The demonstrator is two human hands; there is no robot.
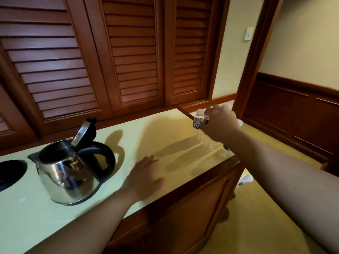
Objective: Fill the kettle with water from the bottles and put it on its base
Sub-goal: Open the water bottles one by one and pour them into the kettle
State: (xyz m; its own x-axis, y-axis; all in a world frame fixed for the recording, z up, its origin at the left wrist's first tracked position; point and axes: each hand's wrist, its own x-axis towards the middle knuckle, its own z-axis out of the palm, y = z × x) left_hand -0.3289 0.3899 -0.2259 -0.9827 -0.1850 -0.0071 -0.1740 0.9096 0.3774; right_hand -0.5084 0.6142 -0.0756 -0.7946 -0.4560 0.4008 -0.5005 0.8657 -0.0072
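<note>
A steel kettle (67, 173) with a black handle stands on the pale counter (27, 213), its lid hinged up and open. The black round base (11, 173) lies to its left at the frame edge. My left hand (145, 176) rests flat on the counter to the right of the kettle, fingers spread, holding nothing. At the counter's far right end my right hand (222, 121) reaches over a group of clear water bottles. Its fingers are closed around the top of one of them, next to a white-capped bottle (198, 120). The other bottles are mostly hidden behind that hand and arm.
Dark wooden louvred doors (128, 52) rise directly behind the counter. The counter's wooden front edge (201, 180) drops to a carpeted floor on the right. A doorway and wood-panelled wall (293, 110) lie beyond the bottles.
</note>
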